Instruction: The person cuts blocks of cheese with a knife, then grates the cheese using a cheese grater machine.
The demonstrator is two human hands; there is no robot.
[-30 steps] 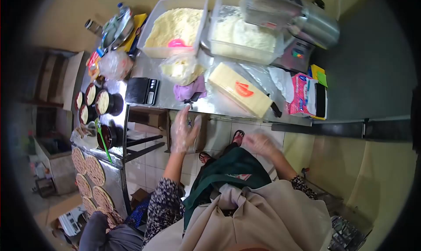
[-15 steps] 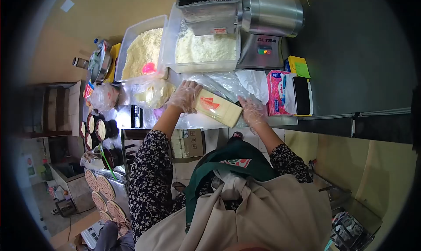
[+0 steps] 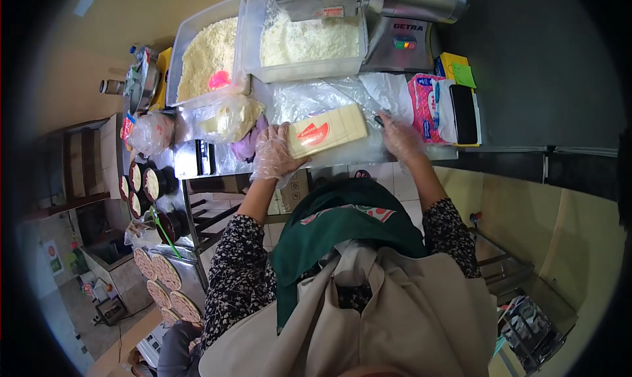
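Note:
A pale yellow cheese block (image 3: 339,128) in clear printed wrapping lies on a plastic sheet (image 3: 296,97) at the counter's front. My left hand (image 3: 273,154), in a clear plastic glove, is closed around the block's left end, thumb along its lower edge. To the right of the block, my gloved right hand (image 3: 403,140) is closed on a dark-handled tool (image 3: 378,121), apparently a knife; its blade is hard to make out against the shiny plastic. This hand is slightly blurred and apart from the cheese.
Behind stand two clear tubs (image 3: 309,73) of grated cheese beside a steel grating machine (image 3: 401,44). At right are a pink tissue pack (image 3: 424,107) and a phone (image 3: 463,113). A bagged pale mass (image 3: 234,120) sits left; filled round pans (image 3: 153,185) and topped rounds (image 3: 168,271) lie farther left.
The cheese block has turned, its right end swinging up and away from me. My left hand has shifted down around its end. My right hand has moved right, away from the block, with the dark-handled tool.

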